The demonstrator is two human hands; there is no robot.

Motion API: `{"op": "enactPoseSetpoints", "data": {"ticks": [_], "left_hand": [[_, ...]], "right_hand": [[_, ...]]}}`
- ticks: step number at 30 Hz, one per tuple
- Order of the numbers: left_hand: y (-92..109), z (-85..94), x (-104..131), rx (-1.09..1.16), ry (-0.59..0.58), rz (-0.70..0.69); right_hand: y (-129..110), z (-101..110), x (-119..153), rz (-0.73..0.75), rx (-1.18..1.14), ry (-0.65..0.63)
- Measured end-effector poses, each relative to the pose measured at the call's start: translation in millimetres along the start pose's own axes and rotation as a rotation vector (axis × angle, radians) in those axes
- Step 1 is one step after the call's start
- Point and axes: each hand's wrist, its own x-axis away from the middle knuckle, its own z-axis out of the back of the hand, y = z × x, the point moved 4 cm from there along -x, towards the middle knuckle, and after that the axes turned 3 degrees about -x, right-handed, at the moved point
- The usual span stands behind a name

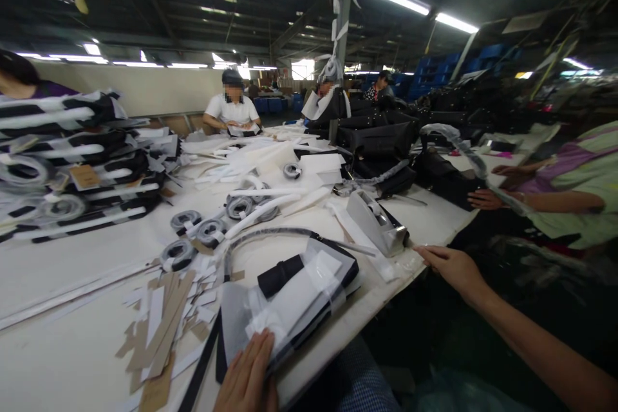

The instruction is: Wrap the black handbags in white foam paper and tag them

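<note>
My left hand (248, 370) lies flat, fingers stretched out, on the near end of a black handbag (355, 267) covered with white wrapping sheets (302, 299). A clear strip crosses the sheets at the bag's right side. The bag's plastic-wrapped strap (270, 230) arches behind it. At the table edge, my right hand (451, 268) has its fingertips pinched together just beside the front end of a grey tape dispenser (374, 222). What it pinches looks like the end of clear tape, though this is hard to make out.
Cardboard and paper strips (161, 322) lie left of the bag, with several wrapped coils (178, 254) behind. Wrapped bags are stacked (82, 167) at far left. Black bags (376, 138) are heaped beside a post (344, 19). A co-worker's hand (485, 198) is at right; other people sit across the table.
</note>
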Motion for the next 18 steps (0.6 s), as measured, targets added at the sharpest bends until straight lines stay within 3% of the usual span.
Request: {"op": "enactPoseSetpoints", "data": {"ticks": [7, 10, 14, 18], "left_hand": [[3, 1.5, -2, -0.035, 0.016, 0.001], [5, 2.6, -1, -0.020, 0.018, 0.028], [10, 6.1, -1, -0.004, 0.006, 0.085], [16, 13.8, -6, 0.022, -0.014, 0.177]], "right_hand": [[1, -7, 15, 0.037, 0.098, 0.006], [-15, -1, 34, 0.228, 0.227, 0.025], [-71, -9, 65, 0.720, 0.493, -0.150], [-147, -48, 102, 1.046, 0.495, -0.555]]}}
